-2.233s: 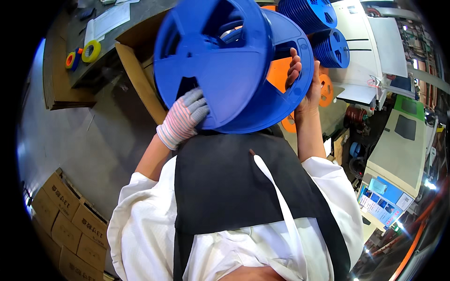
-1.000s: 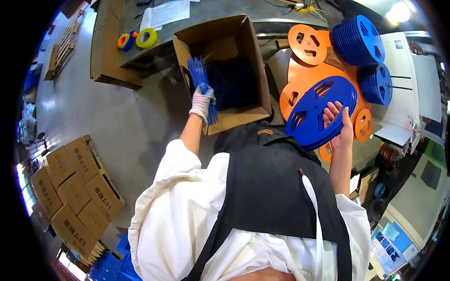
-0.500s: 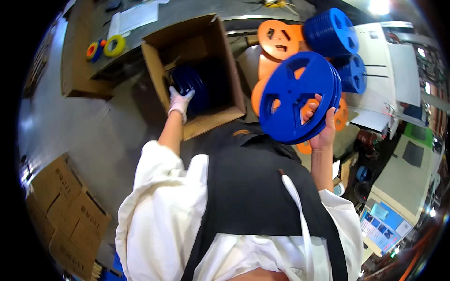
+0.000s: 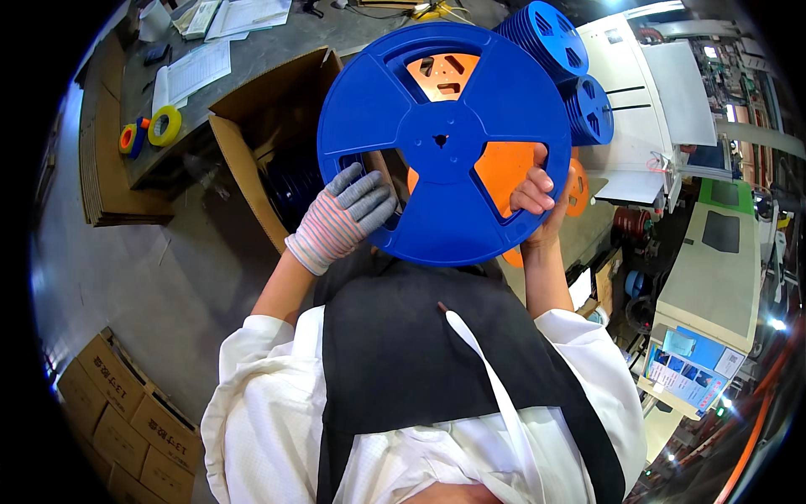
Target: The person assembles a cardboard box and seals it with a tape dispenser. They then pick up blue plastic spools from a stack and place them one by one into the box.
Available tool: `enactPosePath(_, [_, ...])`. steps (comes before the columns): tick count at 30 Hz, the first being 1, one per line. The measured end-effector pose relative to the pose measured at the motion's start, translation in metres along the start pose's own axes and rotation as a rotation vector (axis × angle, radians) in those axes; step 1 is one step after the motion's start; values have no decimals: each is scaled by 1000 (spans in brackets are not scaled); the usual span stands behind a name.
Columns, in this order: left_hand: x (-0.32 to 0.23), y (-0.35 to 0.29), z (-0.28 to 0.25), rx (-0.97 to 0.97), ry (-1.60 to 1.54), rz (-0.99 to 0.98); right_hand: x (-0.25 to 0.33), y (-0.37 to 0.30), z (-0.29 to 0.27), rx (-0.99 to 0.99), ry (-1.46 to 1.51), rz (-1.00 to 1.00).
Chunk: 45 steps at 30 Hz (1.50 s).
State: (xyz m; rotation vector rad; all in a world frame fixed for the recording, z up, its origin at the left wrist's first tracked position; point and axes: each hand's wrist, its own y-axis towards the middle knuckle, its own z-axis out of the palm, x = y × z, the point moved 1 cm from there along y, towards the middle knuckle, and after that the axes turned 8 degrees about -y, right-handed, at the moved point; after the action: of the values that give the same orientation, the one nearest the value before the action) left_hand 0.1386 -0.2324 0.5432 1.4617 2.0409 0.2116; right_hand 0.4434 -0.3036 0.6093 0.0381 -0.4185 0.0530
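A large blue plastic reel [image 4: 445, 214] is held up before my chest, its flat round face toward me. My left hand [image 4: 342, 217], in a grey glove with striped knit, has its fingers hooked at the reel's lower-left opening. The bare fingers of my right hand [image 4: 534, 191] come through the right opening and grip the rim. Behind the reel on the left stands an open cardboard box [image 4: 277, 94] with more blue reels [image 4: 287, 183] inside. Orange reels [image 4: 579, 191] lie behind on the right, partly hidden, beside two stacks of blue reels [image 4: 550, 42].
A grey table [image 4: 312, 38] at the back left bears papers [image 4: 199, 70] and tape rolls [image 4: 154, 134]. Folded cardboard [image 4: 105, 172] leans at its left end. Cardboard cartons [image 4: 122, 437] are piled at the lower left. A beige machine [image 4: 709, 277] stands on the right.
My left hand has come out of the box and onto the reel. The reel has moved left, closer to me, and turned face-on; my right hand still grips it.
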Motion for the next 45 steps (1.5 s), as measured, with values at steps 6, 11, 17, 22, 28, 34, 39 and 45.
enactPosePath(6, [-7, -2, -10, -10, -19, 15, 0, 2, 2, -48, -63, 21])
enactPosePath(11, [-7, -18, -21, -164, -388, -226, 12, 22, 21, -370, -531, 25])
enactPosePath(17, [4, -38, -11, -1080, -2139, -782, 14, 7, 5, -553, -931, 178])
enactPosePath(22, [3, -68, 4, -1181, -2470, -722, 15, -5, -2, -705, -983, 182])
enactPosePath(28, [3, -79, -4, -1317, -2249, -921, 10, -8, 7, -874, -1286, 142])
enactPosePath(34, [6, -86, -7, -1331, -2236, -927, 16, -16, -1, -766, -1068, -77])
enactPosePath(39, [-7, -83, -32, -1355, -1732, -985, 24, -22, -16, -583, -787, -217])
enactPosePath(45, [-22, -77, -29, -835, -780, -1001, 10, -22, -20, -427, -408, -164])
